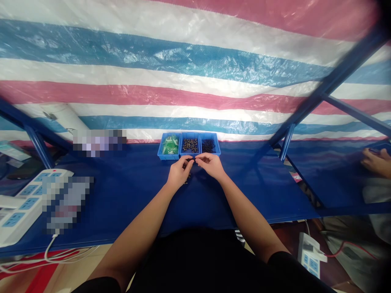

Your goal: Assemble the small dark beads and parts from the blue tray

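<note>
My left hand and my right hand meet over the blue table, fingertips pinched together on a small dark part too small to name. A few tiny dark pieces lie under my left hand. Just beyond the hands stand three small blue bins: the left bin holds green pieces, the middle bin holds small dark and brassy parts, and the right bin holds thin black parts.
White power strips lie at the table's left end, another on the floor at right. Blue frame bars cross at right. Another person's hand rests at the far right. A striped tarp hangs behind.
</note>
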A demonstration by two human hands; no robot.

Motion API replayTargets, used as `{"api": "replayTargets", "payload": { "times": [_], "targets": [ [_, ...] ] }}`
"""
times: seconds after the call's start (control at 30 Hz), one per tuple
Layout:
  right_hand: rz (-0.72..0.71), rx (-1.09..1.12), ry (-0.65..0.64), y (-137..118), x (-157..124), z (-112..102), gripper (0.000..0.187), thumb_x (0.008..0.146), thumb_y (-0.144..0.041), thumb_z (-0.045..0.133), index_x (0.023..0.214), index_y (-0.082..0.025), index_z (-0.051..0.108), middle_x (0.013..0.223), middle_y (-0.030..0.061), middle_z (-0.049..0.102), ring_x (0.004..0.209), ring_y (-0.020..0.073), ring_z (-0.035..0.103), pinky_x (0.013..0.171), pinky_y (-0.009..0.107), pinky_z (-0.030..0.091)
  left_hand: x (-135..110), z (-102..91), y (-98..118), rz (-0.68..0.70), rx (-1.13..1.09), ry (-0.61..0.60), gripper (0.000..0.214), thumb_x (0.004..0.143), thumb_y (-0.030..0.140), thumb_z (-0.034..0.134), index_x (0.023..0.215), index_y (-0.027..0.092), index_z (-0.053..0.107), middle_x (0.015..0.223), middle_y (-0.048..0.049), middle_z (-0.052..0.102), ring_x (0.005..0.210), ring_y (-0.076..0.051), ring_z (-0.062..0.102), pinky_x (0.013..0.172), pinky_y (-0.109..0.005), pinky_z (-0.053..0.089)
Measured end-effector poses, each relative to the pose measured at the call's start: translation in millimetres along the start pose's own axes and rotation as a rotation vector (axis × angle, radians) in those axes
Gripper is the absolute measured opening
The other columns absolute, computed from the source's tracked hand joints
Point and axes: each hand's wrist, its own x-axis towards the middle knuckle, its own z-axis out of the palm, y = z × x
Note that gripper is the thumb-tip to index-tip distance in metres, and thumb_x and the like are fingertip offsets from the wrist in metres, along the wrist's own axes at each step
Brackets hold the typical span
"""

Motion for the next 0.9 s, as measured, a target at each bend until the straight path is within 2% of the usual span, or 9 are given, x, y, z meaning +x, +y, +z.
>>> {"api": "replayTargets", "payload": {
  "times": [0.47, 0.6, 0.9],
  "targets": [
    [-0.024, -0.038, -0.001, 0.8, -0.3, 0.5, 0.027, 0.076, -0.038, 0.067, 0.092, -0.018, 0.072, 0.085, 0.006, 0.073, 0.074, 0.0177, 0.067, 0.071, 0.031, 0.054, 0.6, -1.9, 0.2, -0.017, -0.001, -0.018, 0.029, 0.093, 0.044, 0.046, 0.094, 0.02, 0.063, 0.066, 0.0021, 0.063, 0.058, -0.012, 0.058, 0.06, -0.022, 0.044],
    [-0.023, -0.036, -0.004, 4.6, 0.2, 1.9, 0.024, 0.077, -0.038, 0.066, 0.09, -0.019, 0.073, 0.087, 0.0058, 0.073, 0.078, 0.0188, 0.068, 0.074, 0.032, 0.055, -0.3, -0.6, 1.3, 0.002, -0.074, -0.015, 0.029, 0.091, 0.043, 0.049, 0.098, 0.02, 0.064, 0.063, 0.0024, 0.061, 0.055, -0.011, 0.057, 0.058, -0.022, 0.045],
    [0.09, 0.08, -0.082, 6.0, 2.4, -0.2, 0.03, 0.073, -0.044, 0.069, 0.086, -0.017, 0.072, 0.073, 0.0038, 0.07, 0.064, 0.0156, 0.064, 0.061, 0.027, 0.052, -0.3, 3.4, -5.2, 0.075, -0.067, -0.009, 0.029, 0.088, 0.038, 0.055, 0.109, 0.021, 0.067, 0.064, 0.0025, 0.058, 0.055, -0.009, 0.051, 0.059, -0.022, 0.046]
  ]
}}
